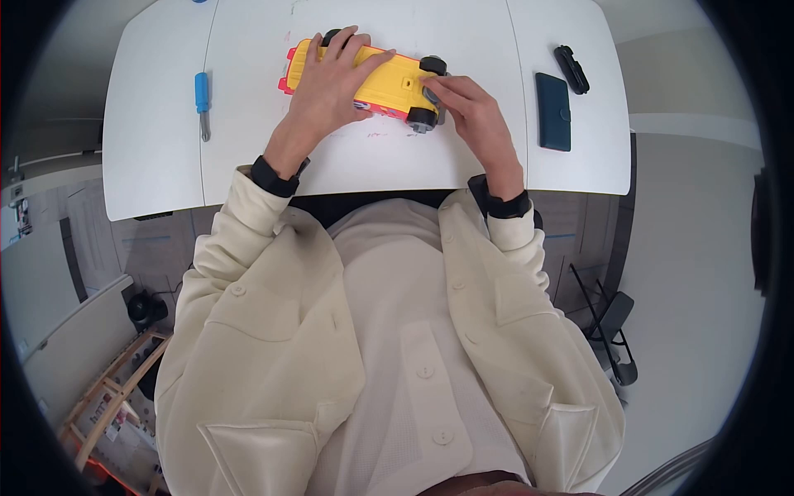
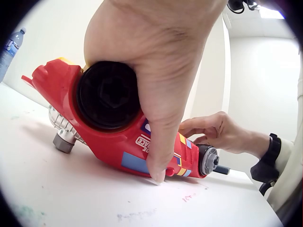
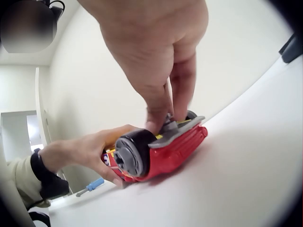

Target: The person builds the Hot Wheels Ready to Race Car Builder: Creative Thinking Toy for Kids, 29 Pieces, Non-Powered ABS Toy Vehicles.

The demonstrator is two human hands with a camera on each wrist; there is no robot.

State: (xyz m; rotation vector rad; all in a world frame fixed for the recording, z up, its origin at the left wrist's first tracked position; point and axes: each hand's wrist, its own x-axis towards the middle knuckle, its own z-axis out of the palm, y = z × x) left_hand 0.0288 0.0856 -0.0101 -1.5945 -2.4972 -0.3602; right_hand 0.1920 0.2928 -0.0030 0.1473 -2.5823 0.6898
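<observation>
A red toy car (image 1: 385, 83) lies upside down on the white table, its yellow underside facing up. My left hand (image 1: 328, 89) grips it across the left half, with the thumb pressed low on the red side and the fingers over the far edge. At the car's right end, my right hand (image 1: 473, 112) pinches a small grey part (image 3: 169, 125) between thumb and fingers, close by the grey bumper piece (image 3: 180, 131). Black wheels flank that end; the near wheel (image 3: 131, 158) has a grey hub. In the left wrist view another black wheel (image 2: 109, 94) sits under my palm.
A blue-handled screwdriver (image 1: 202, 103) lies on the table (image 1: 157, 140) at the left. To the right are a dark blue phone case (image 1: 553, 112) and a black folded object (image 1: 571, 69). A plastic bottle (image 2: 10, 53) stands far back in the left wrist view.
</observation>
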